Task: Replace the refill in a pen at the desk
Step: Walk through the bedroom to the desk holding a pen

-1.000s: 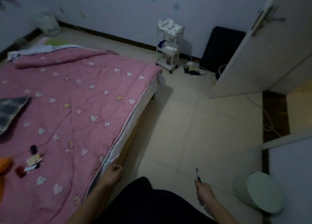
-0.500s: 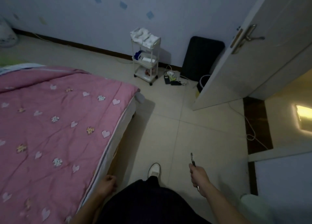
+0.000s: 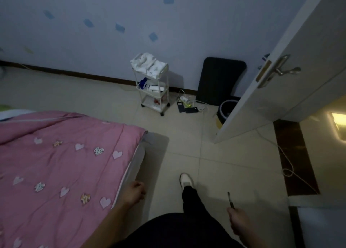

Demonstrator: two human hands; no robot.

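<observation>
My right hand (image 3: pixel 237 222) hangs low at the near right, fist closed around a pen (image 3: pixel 230 200) whose dark, slim barrel sticks up and away from my knuckles over the tiled floor (image 3: pixel 224 154). My left hand (image 3: pixel 135 191) hangs at the near edge of the bed (image 3: pixel 56 163), fingers curled loosely inward and holding nothing, just beside the mattress corner; whether it touches the edge I cannot tell. One white shoe (image 3: pixel 185 180) is forward between my hands. The pink quilt with heart patches fills the left side, and bare tiles stretch ahead toward the far wall. There a small white cart (image 3: pixel 153 87) stands, with chargers and cables (image 3: pixel 187 105) on the floor to its right. On the right an open door (image 3: pixel 280 79) angles inward, a white cord (image 3: pixel 286 165) trailing across the floor past its near edge. The pen looks thin and dark; finer detail is lost in the dim light.
</observation>
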